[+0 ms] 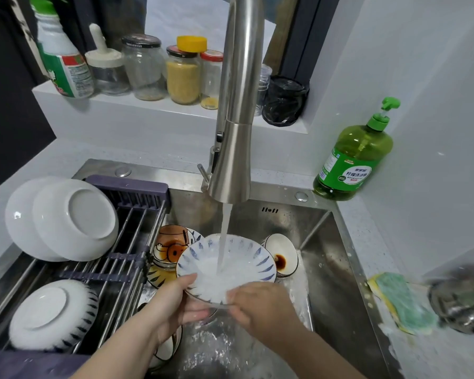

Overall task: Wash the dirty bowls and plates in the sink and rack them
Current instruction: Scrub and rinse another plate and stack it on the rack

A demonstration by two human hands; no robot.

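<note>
A white bowl with blue leaf marks (246, 253) sits tilted under the running faucet (234, 149), full of foamy water. My left hand (175, 305) grips its near-left rim, thumb on top. My right hand (260, 305) holds the near-right rim with its fingers inside the bowl. Behind it in the sink (326, 258) lie an orange cartoon bowl (170, 244) and a small bowl with brown sauce (281, 255). On the rack (126, 242) lean two white plates (74, 214) and an upturned blue-patterned bowl (52, 313).
A green dish soap bottle (353, 157) stands on the counter at the right corner. A green and yellow sponge (402, 302) lies by a blurred metal object (463, 302). Jars (181, 75) line the window sill behind the faucet.
</note>
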